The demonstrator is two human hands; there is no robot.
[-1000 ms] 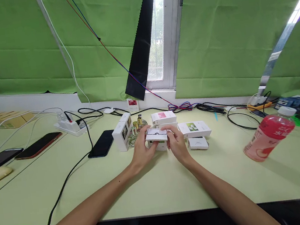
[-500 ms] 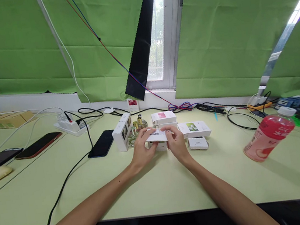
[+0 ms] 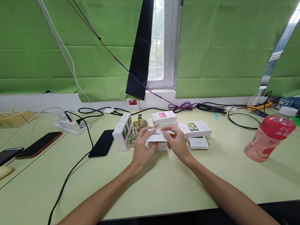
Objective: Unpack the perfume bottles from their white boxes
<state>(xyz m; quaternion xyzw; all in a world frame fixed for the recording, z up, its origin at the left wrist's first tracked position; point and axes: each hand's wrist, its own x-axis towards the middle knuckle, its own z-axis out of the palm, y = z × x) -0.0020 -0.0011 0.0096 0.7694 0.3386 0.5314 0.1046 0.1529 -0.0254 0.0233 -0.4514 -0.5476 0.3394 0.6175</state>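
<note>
Between my two hands is a small white box (image 3: 157, 136), its pale top facing me, held just above or against another white box (image 3: 162, 146). My left hand (image 3: 141, 147) grips its left side, fingers over the top and thumb at the near edge. On the right side, my right hand (image 3: 177, 143) pinches it with curled fingers. Left of them stand white boxes with dark pictures (image 3: 123, 132) and several glass perfume bottles (image 3: 140, 121) with gold caps. To the right lie a white box with a green picture (image 3: 195, 129) and a small white box (image 3: 198, 143).
A pink-labelled drink bottle (image 3: 270, 136) stands at the right. A black phone (image 3: 102, 143) lies left of the boxes, with a power strip (image 3: 70, 125) behind it. A black cable (image 3: 65, 182) crosses the table's left side. Bundled cables (image 3: 211, 108) run along the back.
My right fingers have shifted slightly on the white box, drawing back toward its right edge. My left hand stays nearly still. The bottles and other boxes have not moved.
</note>
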